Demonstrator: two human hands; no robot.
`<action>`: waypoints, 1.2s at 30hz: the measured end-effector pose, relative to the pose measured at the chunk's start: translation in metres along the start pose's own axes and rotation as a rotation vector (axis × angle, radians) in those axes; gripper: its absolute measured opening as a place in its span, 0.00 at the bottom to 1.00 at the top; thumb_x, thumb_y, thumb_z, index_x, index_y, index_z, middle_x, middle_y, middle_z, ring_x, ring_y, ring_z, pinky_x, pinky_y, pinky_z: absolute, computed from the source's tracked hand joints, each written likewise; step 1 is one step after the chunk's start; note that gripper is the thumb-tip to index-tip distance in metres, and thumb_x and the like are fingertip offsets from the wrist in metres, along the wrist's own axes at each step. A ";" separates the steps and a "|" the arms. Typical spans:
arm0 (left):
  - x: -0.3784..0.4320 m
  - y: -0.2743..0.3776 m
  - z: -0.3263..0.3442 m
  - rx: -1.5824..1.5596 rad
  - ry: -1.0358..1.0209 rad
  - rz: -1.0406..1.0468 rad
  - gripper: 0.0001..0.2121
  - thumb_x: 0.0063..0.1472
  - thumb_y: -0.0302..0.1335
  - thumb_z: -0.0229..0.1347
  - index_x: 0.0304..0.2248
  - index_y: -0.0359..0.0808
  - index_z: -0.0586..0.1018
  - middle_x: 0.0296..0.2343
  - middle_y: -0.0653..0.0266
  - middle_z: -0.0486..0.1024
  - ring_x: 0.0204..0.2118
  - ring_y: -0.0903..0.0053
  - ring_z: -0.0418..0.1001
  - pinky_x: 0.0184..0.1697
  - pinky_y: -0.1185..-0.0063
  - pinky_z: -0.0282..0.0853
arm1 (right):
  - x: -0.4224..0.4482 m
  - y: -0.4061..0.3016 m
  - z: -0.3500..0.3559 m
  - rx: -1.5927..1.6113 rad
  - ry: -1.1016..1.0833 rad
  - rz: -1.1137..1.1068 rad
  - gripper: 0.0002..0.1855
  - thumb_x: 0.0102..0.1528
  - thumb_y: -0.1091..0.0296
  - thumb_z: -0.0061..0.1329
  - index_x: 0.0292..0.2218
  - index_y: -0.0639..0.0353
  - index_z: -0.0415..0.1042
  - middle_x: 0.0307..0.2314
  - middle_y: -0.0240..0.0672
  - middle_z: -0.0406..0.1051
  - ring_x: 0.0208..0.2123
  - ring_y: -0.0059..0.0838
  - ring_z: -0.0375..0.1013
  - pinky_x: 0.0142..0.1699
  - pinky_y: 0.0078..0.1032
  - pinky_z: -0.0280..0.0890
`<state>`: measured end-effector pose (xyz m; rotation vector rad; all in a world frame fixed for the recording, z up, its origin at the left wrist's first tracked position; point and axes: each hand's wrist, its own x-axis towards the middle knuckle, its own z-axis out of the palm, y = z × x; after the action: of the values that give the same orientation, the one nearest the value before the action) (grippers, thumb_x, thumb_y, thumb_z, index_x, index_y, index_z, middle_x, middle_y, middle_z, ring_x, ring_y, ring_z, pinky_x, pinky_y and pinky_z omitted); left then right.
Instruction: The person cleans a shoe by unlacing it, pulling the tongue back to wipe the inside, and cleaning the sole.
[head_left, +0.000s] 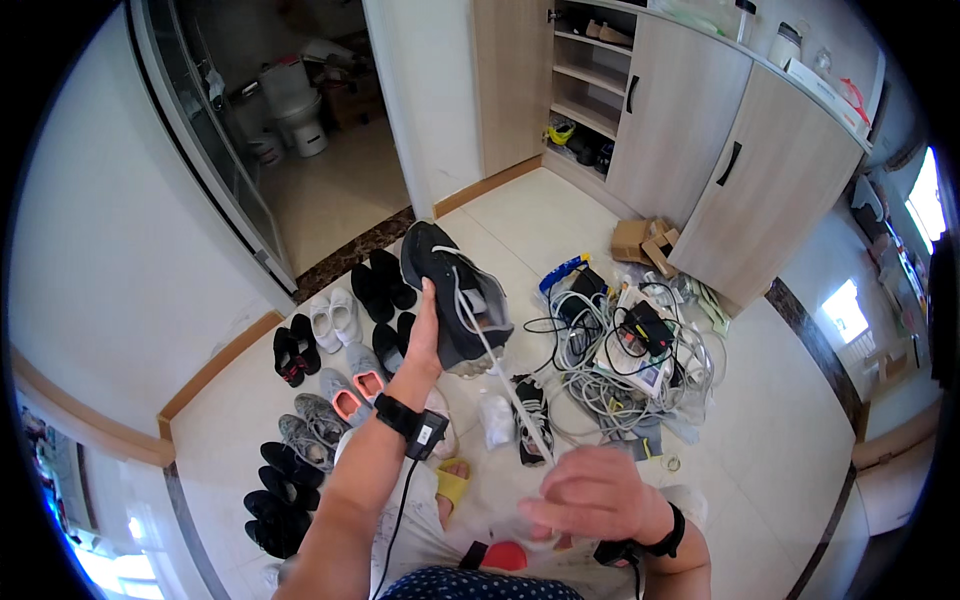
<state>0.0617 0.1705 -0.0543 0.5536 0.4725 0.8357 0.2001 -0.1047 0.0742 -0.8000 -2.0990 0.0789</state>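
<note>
My left hand (427, 330) holds up a dark grey sneaker (450, 300) by its side, its opening turned to the right. A long white shoelace (517, 397) runs taut from the sneaker down to my right hand (592, 495), whose fingers are curled round its end and slightly blurred. Beneath, on the tiled floor, lie a black lace-up shoe with pale laces (533, 420) and a crumpled white bundle (496, 420). A pale shoe (441, 420) is partly hidden behind my left wrist.
Pairs of shoes (335, 319) stand in rows at the left. To the right lies a heap of tangled cables (637, 352) with papers and a black adapter. Behind it are cardboard pieces (637, 241) and a wooden shoe cabinet (682, 112), one door open. A yellow slipper (454, 484) is on my foot.
</note>
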 end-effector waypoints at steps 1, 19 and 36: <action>0.001 0.004 -0.003 -0.004 0.017 0.007 0.27 0.65 0.54 0.42 0.49 0.39 0.71 0.38 0.62 0.76 0.39 0.66 0.77 0.45 0.65 0.75 | -0.002 -0.003 0.001 0.001 -0.004 -0.001 0.19 0.43 0.72 0.58 0.40 0.59 0.74 0.23 0.30 0.69 0.27 0.29 0.72 0.32 0.25 0.67; -0.079 0.002 0.069 -0.021 -0.428 -0.212 0.28 0.65 0.43 0.44 0.57 0.29 0.61 0.48 0.51 0.68 0.42 0.66 0.72 0.51 0.66 0.68 | -0.021 0.105 0.026 0.093 0.297 0.721 0.26 0.49 0.74 0.52 0.51 0.59 0.65 0.46 0.46 0.68 0.49 0.47 0.66 0.54 0.34 0.62; -0.067 -0.002 0.067 -0.126 -0.481 -0.410 0.34 0.61 0.49 0.46 0.52 0.23 0.65 0.34 0.56 0.70 0.36 0.65 0.73 0.45 0.72 0.71 | -0.039 0.125 0.049 0.419 0.172 0.990 0.11 0.60 0.66 0.48 0.39 0.65 0.75 0.22 0.30 0.74 0.24 0.16 0.69 0.31 0.18 0.64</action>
<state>0.0630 0.0982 0.0066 0.4979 0.0813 0.3183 0.2439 -0.0164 -0.0256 -1.4282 -1.2831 0.9050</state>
